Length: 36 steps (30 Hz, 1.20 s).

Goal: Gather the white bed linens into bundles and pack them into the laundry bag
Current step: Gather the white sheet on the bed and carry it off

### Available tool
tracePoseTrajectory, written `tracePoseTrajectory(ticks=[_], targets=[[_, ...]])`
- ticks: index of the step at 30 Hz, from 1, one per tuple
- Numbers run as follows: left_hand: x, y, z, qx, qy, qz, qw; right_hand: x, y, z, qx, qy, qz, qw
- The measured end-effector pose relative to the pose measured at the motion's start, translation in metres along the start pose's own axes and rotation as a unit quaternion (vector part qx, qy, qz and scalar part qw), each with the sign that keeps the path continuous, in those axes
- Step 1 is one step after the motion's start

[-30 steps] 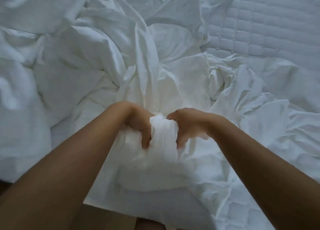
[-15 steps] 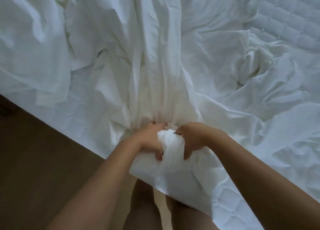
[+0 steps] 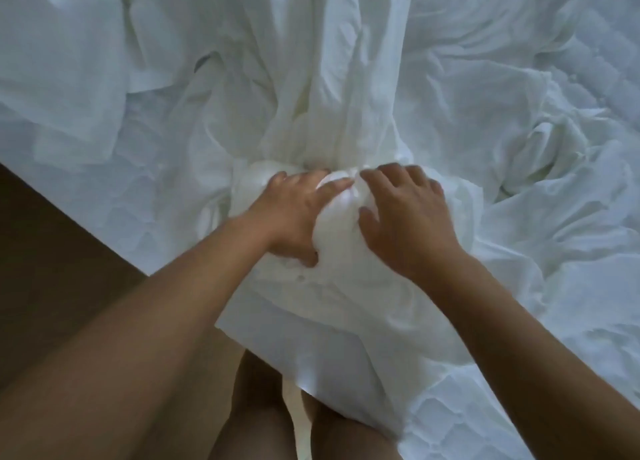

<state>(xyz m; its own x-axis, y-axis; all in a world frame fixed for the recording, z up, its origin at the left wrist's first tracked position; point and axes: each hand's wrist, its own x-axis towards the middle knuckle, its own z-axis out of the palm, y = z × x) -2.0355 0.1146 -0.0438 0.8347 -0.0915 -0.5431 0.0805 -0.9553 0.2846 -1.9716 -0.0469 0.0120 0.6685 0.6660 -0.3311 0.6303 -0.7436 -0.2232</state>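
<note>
A long white sheet (image 3: 339, 79) runs from the top of the view down to a bunched bundle of white linen (image 3: 336, 217) at the bed's near edge. My left hand (image 3: 294, 214) lies on the bundle's left side with fingers stretched forward and the thumb pressed into the cloth. On the bundle's right side rests my right hand (image 3: 401, 214), fingers spread over the top. The two hands cup the bundle between them. More crumpled white linen (image 3: 540, 141) lies to the right.
The quilted mattress (image 3: 457, 414) shows bare at the lower right and the top right corner. Brown floor (image 3: 52, 252) lies to the left of the bed's edge. My bare legs (image 3: 256, 407) stand against the bed below the bundle.
Both hands have let go of their tight grip on the bunched cloth and now lie spread over it. The view has shifted closer to the bed's edge.
</note>
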Motion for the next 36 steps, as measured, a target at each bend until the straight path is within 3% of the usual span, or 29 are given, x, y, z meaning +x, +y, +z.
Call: tracePoseTrajectory(ticks=[4,7,9,10,12,13,16,19,22,28,31,36], targets=[[0.048,-0.032,-0.036,-0.121,-0.104,0.002,0.987,-0.002,-0.001,0.043,-0.099,-0.001,-0.042,0.994],[0.064,-0.047,-0.045,-0.194,-0.094,0.003,0.976,0.043,0.016,0.041,-0.067,-0.071,-0.022,0.995],[0.061,-0.047,-0.049,-0.137,0.009,0.008,0.991,0.067,0.029,0.032,-0.049,-0.149,-0.024,0.987],[0.056,-0.044,-0.044,-0.061,0.118,0.018,0.991,0.076,0.034,0.028,-0.045,-0.171,-0.026,0.984],[0.033,-0.018,-0.027,0.022,0.301,0.020,0.953,0.093,0.038,0.020,-0.037,-0.187,-0.029,0.981],[0.021,0.000,-0.014,0.035,0.319,0.016,0.947,0.103,0.038,0.016,-0.026,-0.194,-0.029,0.980],[0.012,0.026,0.021,0.068,0.257,0.010,0.964,0.131,0.043,0.011,0.008,-0.204,-0.043,0.978],[0.053,-0.009,0.017,0.052,0.324,0.051,0.943,0.150,0.051,0.010,0.090,-0.171,-0.019,0.981],[0.087,-0.055,-0.002,-0.011,0.363,0.074,0.929,0.175,0.041,0.006,0.157,-0.047,0.022,0.986],[0.120,-0.085,-0.032,-0.085,0.333,0.071,0.936,0.154,0.000,0.002,0.060,0.155,0.058,0.984],[0.130,-0.086,-0.036,-0.119,0.321,0.047,0.938,0.120,0.008,0.030,0.009,0.087,0.006,0.996],[0.155,-0.082,-0.061,-0.169,0.254,-0.052,0.951,0.176,0.047,0.010,0.011,-0.091,0.010,0.996]])
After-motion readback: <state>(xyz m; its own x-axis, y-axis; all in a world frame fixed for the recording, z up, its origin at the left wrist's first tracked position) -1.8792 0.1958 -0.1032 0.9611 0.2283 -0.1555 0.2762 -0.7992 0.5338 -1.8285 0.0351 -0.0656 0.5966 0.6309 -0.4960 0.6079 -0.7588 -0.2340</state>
